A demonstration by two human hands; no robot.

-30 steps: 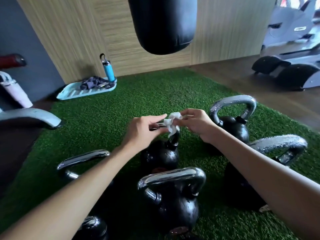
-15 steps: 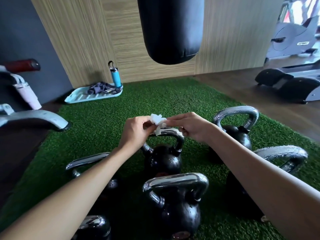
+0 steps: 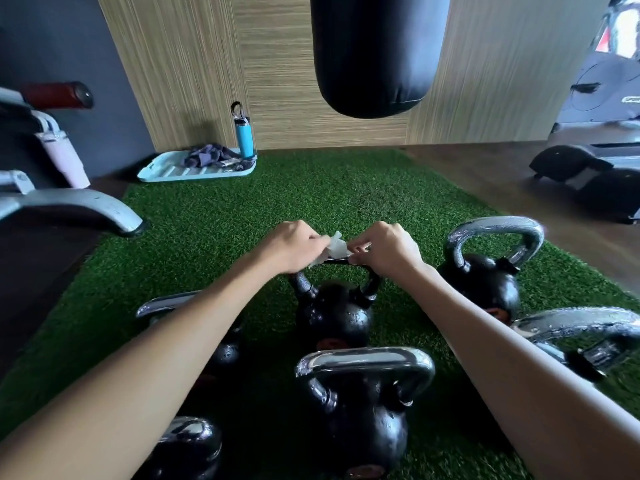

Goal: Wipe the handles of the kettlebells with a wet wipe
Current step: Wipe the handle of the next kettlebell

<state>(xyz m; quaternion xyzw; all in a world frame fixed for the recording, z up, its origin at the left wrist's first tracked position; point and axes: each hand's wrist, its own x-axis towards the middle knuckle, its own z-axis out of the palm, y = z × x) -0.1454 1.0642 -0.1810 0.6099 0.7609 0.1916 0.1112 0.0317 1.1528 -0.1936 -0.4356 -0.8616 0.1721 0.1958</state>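
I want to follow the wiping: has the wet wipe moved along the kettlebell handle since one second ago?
Yes. The wet wipe shifted from the handle's right corner toward its middle, pinched between both hands.

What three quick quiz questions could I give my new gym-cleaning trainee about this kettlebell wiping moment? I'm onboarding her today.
1. True or false: both hands hold the wet wipe.
2. Which kettlebell's handle sits right under the wipe: A the middle kettlebell, B the nearest kettlebell?
3. Fill in: the blue bottle stands at the end of a pale ____.

Key: 1 true, left hand and right hand; 2 A; 3 tray.
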